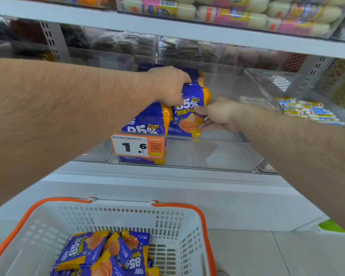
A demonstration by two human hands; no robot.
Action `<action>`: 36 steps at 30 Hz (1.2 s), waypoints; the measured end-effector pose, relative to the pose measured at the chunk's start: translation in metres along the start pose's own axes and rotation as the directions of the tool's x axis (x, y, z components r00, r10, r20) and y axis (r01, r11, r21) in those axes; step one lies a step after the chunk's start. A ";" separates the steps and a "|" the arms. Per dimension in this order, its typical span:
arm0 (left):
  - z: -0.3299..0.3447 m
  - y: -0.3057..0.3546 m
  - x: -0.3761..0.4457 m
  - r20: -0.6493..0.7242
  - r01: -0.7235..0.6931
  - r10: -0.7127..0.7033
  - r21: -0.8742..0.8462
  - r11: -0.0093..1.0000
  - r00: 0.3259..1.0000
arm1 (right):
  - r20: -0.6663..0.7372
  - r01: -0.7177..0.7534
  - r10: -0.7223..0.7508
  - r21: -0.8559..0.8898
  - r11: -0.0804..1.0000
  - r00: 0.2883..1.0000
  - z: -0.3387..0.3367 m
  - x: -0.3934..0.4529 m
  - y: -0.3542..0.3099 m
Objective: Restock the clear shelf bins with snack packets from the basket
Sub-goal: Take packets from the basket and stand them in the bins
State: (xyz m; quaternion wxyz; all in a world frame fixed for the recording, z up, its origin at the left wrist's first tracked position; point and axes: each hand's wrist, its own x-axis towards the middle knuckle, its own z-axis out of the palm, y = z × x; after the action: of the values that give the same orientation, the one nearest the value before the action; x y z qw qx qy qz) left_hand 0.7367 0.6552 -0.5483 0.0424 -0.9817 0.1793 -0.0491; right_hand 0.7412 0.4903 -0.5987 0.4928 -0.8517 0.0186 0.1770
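Already inside the clear bin point(213, 154), upright snack packets point(189, 110) are gripped from above by left hand point(168, 85), steadied at right by right hand point(217, 115); basket point(179, 220) lies near, below.

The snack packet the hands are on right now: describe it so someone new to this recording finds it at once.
Start at the clear bin carrying the orange price tag, on the shelf above the basket. Inside, blue and yellow packets stand in rows. The target packet is the front one of the right-hand row, the only one pinched by the right hand, while the left hand holds the packets behind it.
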 end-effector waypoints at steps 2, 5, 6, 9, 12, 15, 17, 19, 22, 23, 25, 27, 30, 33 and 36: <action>-0.002 -0.001 -0.002 -0.009 -0.006 0.007 0.041 0.999 1.000 | -0.017 -0.009 0.009 -0.017 1.000 1.000 0.003 0.000 -0.001; -0.002 0.001 -0.003 0.008 -0.002 0.001 0.065 0.998 1.000 | -0.022 -0.015 0.014 -0.018 1.000 1.000 0.005 -0.002 -0.001; -0.001 0.001 -0.003 0.016 0.000 -0.001 0.061 0.998 1.000 | -0.030 -0.016 0.016 -0.014 1.000 0.999 0.005 -0.002 -0.001; -0.001 0.004 -0.002 0.036 0.004 -0.006 0.046 0.999 0.999 | -0.049 -0.028 0.028 -0.009 1.000 0.998 0.004 -0.005 -0.001; -0.002 0.006 -0.004 0.050 0.019 -0.020 0.022 1.000 0.999 | -0.058 -0.046 0.046 -0.010 0.999 0.997 0.004 -0.013 -0.003; -0.007 0.008 -0.010 0.028 0.026 -0.026 -0.014 1.000 0.999 | -0.105 -0.043 0.039 -0.038 0.998 0.994 0.003 -0.027 -0.008; -0.011 0.009 -0.016 -0.019 0.022 -0.022 -0.043 0.999 1.000 | -0.209 -0.023 -0.001 -0.110 0.994 0.978 0.004 -0.039 -0.012; -0.016 0.015 -0.024 -0.088 0.000 -0.007 -0.072 0.997 0.996 | -0.361 -0.019 -0.096 -0.301 0.953 0.928 0.005 -0.051 -0.016; -0.020 0.027 -0.043 -0.201 -0.052 0.031 -0.100 0.994 0.979 | -0.545 0.081 -0.314 -0.408 0.909 0.777 0.016 -0.075 -0.021; -0.021 0.031 -0.051 -0.235 -0.079 0.052 -0.106 0.991 0.971 | -0.565 0.165 -0.389 -0.406 0.899 0.728 0.022 -0.085 -0.023; -0.021 0.037 -0.069 -0.298 -0.142 0.106 -0.104 0.984 0.949 | -0.565 0.285 -0.499 -0.427 0.858 0.657 0.038 -0.104 -0.024; -0.020 0.038 -0.089 -0.345 -0.182 0.143 -0.084 0.980 0.928 | -0.566 0.364 -0.550 -0.416 0.833 0.614 0.055 -0.121 -0.021; -0.007 0.035 -0.127 -0.442 -0.252 0.163 -0.150 0.956 0.882 | -0.583 0.467 -0.561 -0.321 0.824 0.588 0.082 -0.137 -0.008; 0.029 0.030 -0.172 -0.516 -0.333 0.159 -0.263 0.906 0.842 | -0.478 0.568 -0.646 -0.319 0.759 0.595 0.119 -0.150 0.017; 0.078 0.025 -0.215 -0.413 -0.225 0.034 -0.422 0.878 0.910 | -0.284 0.598 -0.717 -0.406 0.692 0.637 0.156 -0.154 0.045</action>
State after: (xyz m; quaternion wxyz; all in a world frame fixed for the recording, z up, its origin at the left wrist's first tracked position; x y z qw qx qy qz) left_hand 0.5369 0.7135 -0.6457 -0.2254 -0.9186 0.2571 -0.1982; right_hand 0.5438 0.5775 -0.6573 0.3840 -0.8746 -0.2145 -0.2042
